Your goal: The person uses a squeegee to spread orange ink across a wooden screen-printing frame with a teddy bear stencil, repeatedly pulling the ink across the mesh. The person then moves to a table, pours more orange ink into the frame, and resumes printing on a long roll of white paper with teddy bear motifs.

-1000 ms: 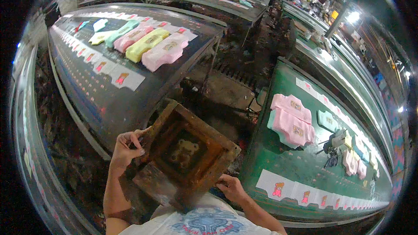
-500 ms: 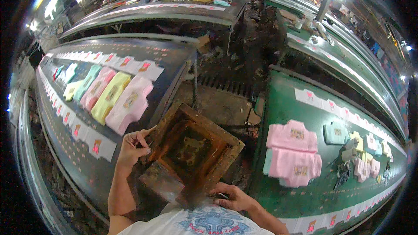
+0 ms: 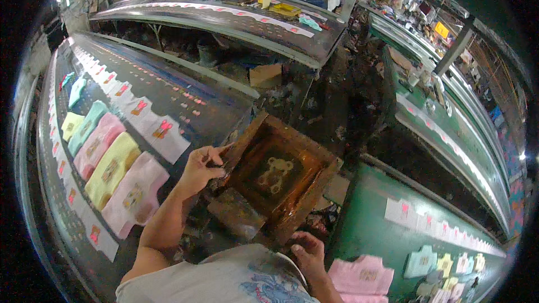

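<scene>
A wooden screen printing frame (image 3: 321, 183), stained brown, is tilted in front of my body, with a pale teddy bear shape in its dark mesh. My left hand (image 3: 201, 169) pinches its left edge between thumb and fingers. Beside the frame's lower corner, close to my shirt, my right hand (image 3: 307, 251) has its fingers curled against the wood. Part of that grip is hidden. A brown flat panel (image 3: 236, 213) shows below the frame.
On the left, a long dark table (image 3: 219, 109) carries pastel garments (image 3: 112, 163) and rows of printed white pieces (image 3: 161, 130). The green table (image 3: 365, 202) on the right holds pink garments (image 3: 362, 275) and smaller pastel ones. A cardboard box (image 3: 265, 76) lies beyond the frame.
The view has swung, so both tables sit differently in it. The frame has shifted up and right in the picture, with both hands still at it.
</scene>
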